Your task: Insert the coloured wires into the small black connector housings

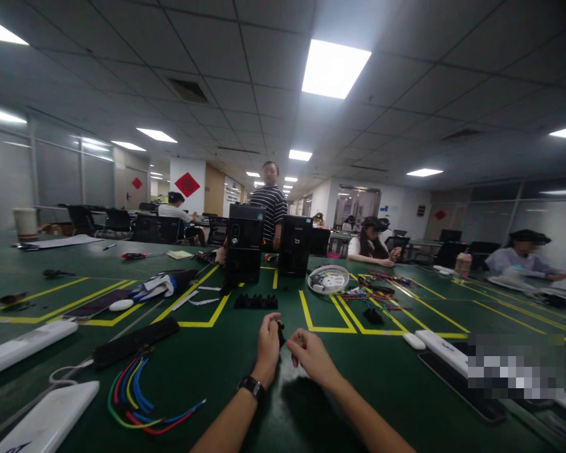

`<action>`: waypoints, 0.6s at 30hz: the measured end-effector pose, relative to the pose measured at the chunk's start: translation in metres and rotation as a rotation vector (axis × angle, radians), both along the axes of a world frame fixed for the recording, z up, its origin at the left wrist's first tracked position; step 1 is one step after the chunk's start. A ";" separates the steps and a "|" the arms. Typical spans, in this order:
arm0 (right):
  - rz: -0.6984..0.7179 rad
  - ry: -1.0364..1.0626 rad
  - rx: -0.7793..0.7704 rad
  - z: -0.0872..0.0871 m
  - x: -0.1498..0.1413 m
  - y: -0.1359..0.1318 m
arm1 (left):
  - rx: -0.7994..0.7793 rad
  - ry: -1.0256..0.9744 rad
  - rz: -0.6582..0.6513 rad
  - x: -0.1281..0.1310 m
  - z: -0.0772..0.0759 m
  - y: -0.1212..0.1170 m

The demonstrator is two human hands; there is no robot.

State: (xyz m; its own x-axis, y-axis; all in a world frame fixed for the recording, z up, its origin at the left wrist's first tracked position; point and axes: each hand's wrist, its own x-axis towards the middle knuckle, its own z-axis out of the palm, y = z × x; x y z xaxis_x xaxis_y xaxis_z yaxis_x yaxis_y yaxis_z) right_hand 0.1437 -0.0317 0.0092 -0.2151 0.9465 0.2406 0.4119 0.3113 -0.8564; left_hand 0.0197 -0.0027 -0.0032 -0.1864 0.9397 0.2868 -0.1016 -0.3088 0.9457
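Observation:
My left hand [267, 349], with a black watch on its wrist, is closed around a small black part [280, 333]. The part is dark and mostly hidden by the fingers, so its kind is unclear. Just to the right, my right hand [311, 358] is closed in a pinch, its fingertips beside the black part. Whatever it pinches is too small to name. Beyond the hands lies a row of black ridged pieces [256, 302]. Loose red, blue, yellow and green wires [139, 396] lie curved on the green table [207, 371], left of my hands.
Two black boxes [244, 251] stand upright at the back. A white basket [327, 279] and bundles of coloured wires [382, 289] lie to the right. White power banks [51, 418] and a dark pouch [134, 341] are at left. A person [276, 201] stands across the table.

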 end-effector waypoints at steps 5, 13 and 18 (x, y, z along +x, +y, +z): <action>-0.048 -0.347 0.303 0.014 -0.002 -0.013 | -0.126 -0.053 0.037 -0.003 -0.002 0.001; -0.150 -0.626 0.416 0.017 -0.002 -0.016 | -0.175 -0.291 0.063 0.011 -0.002 0.005; -0.133 -0.741 0.440 0.002 -0.013 -0.017 | -0.242 -0.370 0.074 0.005 -0.001 0.010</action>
State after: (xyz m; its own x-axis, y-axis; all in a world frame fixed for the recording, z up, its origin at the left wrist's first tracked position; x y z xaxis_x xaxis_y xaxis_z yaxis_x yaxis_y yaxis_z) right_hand 0.1312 -0.0487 0.0112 -0.3555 0.8287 0.4324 0.8717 0.4609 -0.1667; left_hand 0.0246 0.0070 -0.0039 -0.3039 0.9519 -0.0382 -0.4328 -0.1023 0.8956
